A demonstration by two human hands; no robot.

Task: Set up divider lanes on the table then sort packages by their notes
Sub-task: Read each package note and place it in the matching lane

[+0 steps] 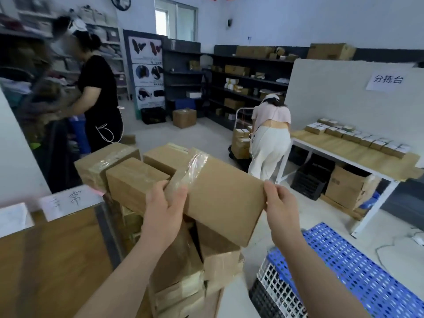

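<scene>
Pale walls [275, 19], a grey floor [160, 134], dark shelving [241, 83] along the back and a bright window [175, 19] above

A single head-worn camera looks forward and down, close over the held box [226, 198], with the dark shelves [270, 73] far across the room.

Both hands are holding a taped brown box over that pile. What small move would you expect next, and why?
Probably turn the box to look for its note: the left hand and right hand grip its two ends above the pile of boxes, and the face in view shows only clear tape. The table with paper labels lies to the left.
</scene>
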